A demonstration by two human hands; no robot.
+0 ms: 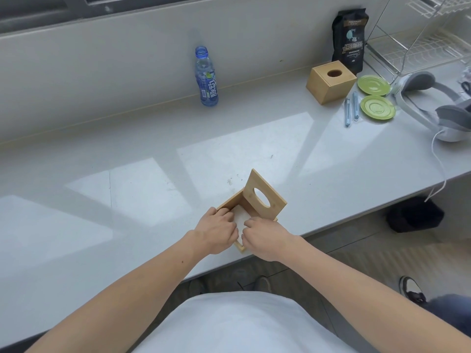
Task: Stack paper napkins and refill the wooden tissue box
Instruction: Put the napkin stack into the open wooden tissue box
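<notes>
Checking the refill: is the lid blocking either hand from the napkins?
No. The lid stands tilted up at the far side of the wooden box, off the opening; left hand and right hand both rest on the napkins inside.

Looks like a kitchen, home or office pantry, can't tell which. Evidence: long grey worktop [127, 174] along a wall, wire dish rack [418, 47], green saucers [377, 107], black coffee bag [349, 39], drink bottle [206, 77].
</notes>
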